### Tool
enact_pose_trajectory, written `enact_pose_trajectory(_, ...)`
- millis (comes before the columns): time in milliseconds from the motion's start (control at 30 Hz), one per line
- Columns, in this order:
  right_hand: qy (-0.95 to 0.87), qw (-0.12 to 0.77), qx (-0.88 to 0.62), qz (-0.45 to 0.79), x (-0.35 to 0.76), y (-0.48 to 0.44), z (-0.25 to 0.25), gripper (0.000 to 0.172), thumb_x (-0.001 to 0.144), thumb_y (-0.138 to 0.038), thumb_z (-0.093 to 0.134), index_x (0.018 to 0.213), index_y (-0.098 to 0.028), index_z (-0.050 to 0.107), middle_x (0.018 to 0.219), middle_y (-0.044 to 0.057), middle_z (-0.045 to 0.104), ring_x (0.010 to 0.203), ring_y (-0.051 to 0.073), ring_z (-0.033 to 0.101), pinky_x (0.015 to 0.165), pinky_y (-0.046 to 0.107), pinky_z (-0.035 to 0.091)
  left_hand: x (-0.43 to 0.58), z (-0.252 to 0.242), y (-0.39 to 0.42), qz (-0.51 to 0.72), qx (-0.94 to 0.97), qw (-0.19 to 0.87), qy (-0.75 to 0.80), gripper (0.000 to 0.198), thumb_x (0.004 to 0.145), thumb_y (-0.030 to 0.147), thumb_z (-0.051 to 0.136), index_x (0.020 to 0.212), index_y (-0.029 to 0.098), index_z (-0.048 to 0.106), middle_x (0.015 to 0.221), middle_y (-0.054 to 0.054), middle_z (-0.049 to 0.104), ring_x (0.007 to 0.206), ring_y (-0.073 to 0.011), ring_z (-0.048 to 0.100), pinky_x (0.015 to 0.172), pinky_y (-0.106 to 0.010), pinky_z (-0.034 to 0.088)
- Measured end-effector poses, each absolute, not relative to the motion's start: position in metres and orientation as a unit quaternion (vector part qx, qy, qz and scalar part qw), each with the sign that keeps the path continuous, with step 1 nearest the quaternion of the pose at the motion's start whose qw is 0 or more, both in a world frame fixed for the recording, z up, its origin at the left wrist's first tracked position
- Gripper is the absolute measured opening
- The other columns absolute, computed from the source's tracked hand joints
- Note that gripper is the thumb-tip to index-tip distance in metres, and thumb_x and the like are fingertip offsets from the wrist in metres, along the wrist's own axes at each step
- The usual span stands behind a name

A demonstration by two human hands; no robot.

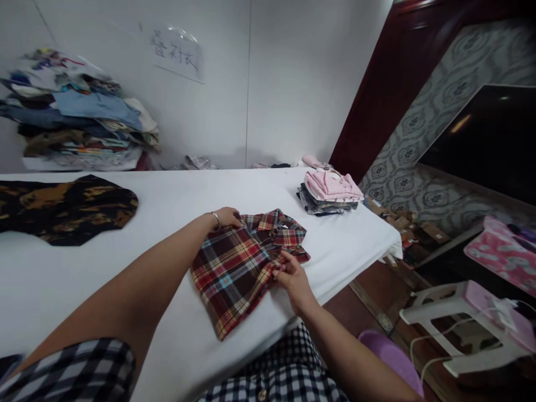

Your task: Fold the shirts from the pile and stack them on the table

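Observation:
A plaid shirt in dark brown, red, yellow and blue lies folded into a compact shape on the white-covered table. Its collar points to the right. On the shirt's far edge, just left of the collar, is my left hand, its fingers closed on the fabric and the fingertips partly hidden. My right hand pinches the near edge of the shirt below the collar, between thumb and fingers.
A dark patterned garment lies at the table's left. Folded clothes topped by a pink garment stand at the right end. Behind the table rises a tall clothes pile. A stool and a purple basin are on the floor.

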State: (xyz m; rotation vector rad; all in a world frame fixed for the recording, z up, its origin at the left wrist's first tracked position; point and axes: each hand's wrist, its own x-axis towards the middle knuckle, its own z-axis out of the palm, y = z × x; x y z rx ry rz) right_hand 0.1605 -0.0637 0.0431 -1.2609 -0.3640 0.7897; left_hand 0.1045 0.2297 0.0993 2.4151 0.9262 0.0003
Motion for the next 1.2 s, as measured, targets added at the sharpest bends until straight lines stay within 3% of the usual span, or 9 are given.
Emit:
enact_pose_trajectory(133, -0.251, 0.719, -0.567, 0.314, 0.183, -0.040, 0.060, 0.030, 0.055, -0.022, 0.075, 0.083, -0.020, 0.068, 0.063, -0.006, 0.057, 0.062, 0.010, 0.052, 0.066, 0.026, 0.045, 0.086, 0.146, 0.240, 0.059, 0.876, 0.338, 0.339, 0.045, 0.059, 0.039, 0.069, 0.100, 0.020, 0.071, 0.098, -0.003, 0.074, 0.094, -0.0224, 0.066, 0.083, -0.028, 0.051)
enact_pose_trajectory(300, -0.358, 0.759, -0.504, 0.204, 0.238, 0.024, 0.134, 0.025, 0.058, -0.022, 0.072, 0.082, -0.018, 0.065, 0.077, -0.003, 0.064, 0.075, 0.012, 0.057, 0.080, 0.030, 0.047, 0.041, 0.226, 0.252, 0.277, 0.786, 0.419, 0.360, 0.059, 0.069, 0.033, 0.069, 0.123, 0.011, 0.058, 0.106, -0.010, 0.069, 0.088, -0.0196, 0.065, 0.081, -0.035, 0.051)
enact_pose_trajectory(433, -0.472, 0.754, -0.441, 0.122, 0.264, 0.061, 0.186, 0.021, 0.068, -0.018, 0.064, 0.088, -0.019, 0.062, 0.076, -0.004, 0.058, 0.077, 0.009, 0.055, 0.079, 0.027, 0.045, -0.004, 0.258, 0.227, 0.456, 0.773, 0.327, 0.295, 0.065, 0.074, 0.030, 0.066, 0.133, 0.013, 0.047, 0.116, -0.007, 0.064, 0.099, -0.0194, 0.062, 0.088, -0.035, 0.049)
enact_pose_trajectory(600, -0.542, 0.692, -0.453, 0.152, 0.243, 0.023, 0.137, 0.028, 0.068, -0.012, 0.066, 0.094, -0.022, 0.068, 0.084, -0.001, 0.059, 0.078, 0.012, 0.056, 0.074, 0.027, 0.047, -0.082, 0.175, 0.160, 0.419, 0.830, 0.148, 0.338, 0.070, 0.073, 0.035, 0.062, 0.138, 0.020, 0.042, 0.120, -0.007, 0.063, 0.106, -0.0256, 0.060, 0.094, -0.041, 0.048)
enact_pose_trajectory(700, -0.646, 0.547, -0.503, 0.177, 0.222, -0.027, 0.067, 0.037, 0.075, -0.010, 0.059, 0.107, -0.027, 0.068, 0.093, 0.002, 0.063, 0.090, 0.017, 0.059, 0.082, 0.032, 0.048, -0.125, 0.087, 0.113, 0.298, 0.870, 0.155, 0.360, 0.064, 0.072, 0.031, 0.058, 0.135, 0.022, 0.047, 0.111, -0.010, 0.067, 0.098, -0.0275, 0.063, 0.086, -0.039, 0.051)
enact_pose_trajectory(800, -0.656, 0.486, -0.533, 0.224, 0.210, -0.066, 0.025, 0.045, 0.076, -0.009, 0.054, 0.114, -0.030, 0.066, 0.096, 0.003, 0.063, 0.090, 0.017, 0.060, 0.079, 0.032, 0.050, -0.152, 0.036, 0.075, 0.225, 0.878, 0.205, 0.371, 0.064, 0.073, 0.027, 0.056, 0.136, 0.024, 0.047, 0.112, -0.010, 0.068, 0.099, -0.0283, 0.064, 0.089, -0.040, 0.050)
enact_pose_trajectory(1000, -0.464, 0.519, -0.619, 0.364, 0.218, -0.062, 0.034, 0.042, 0.078, -0.031, 0.060, 0.119, -0.023, 0.061, 0.112, 0.007, 0.065, 0.098, 0.022, 0.063, 0.084, 0.037, 0.051, -0.145, 0.056, 0.078, 0.222, 0.755, 0.388, 0.481, 0.079, 0.077, 0.053, 0.058, 0.145, 0.024, 0.030, 0.119, -0.011, 0.065, 0.102, -0.0293, 0.065, 0.086, -0.042, 0.053)
enact_pose_trajectory(1100, -0.398, 0.510, -0.678, 0.350, 0.219, -0.035, 0.045, 0.053, 0.077, -0.042, 0.062, 0.124, -0.018, 0.057, 0.103, 0.009, 0.068, 0.087, 0.021, 0.064, 0.074, 0.035, 0.052, -0.117, 0.068, 0.099, 0.238, 0.667, 0.448, 0.545, 0.082, 0.073, 0.061, 0.058, 0.139, 0.017, 0.037, 0.105, -0.013, 0.070, 0.090, -0.0297, 0.068, 0.077, -0.041, 0.055)
enact_pose_trajectory(1200, -0.434, 0.482, -0.686, 0.329, 0.209, -0.010, 0.052, 0.059, 0.072, -0.040, 0.068, 0.126, -0.020, 0.057, 0.086, 0.003, 0.068, 0.077, 0.018, 0.062, 0.070, 0.032, 0.051, -0.091, 0.074, 0.109, 0.276, 0.652, 0.477, 0.521, 0.075, 0.065, 0.058, 0.065, 0.124, 0.015, 0.051, 0.104, -0.013, 0.070, 0.096, -0.0296, 0.067, 0.083, -0.040, 0.054)
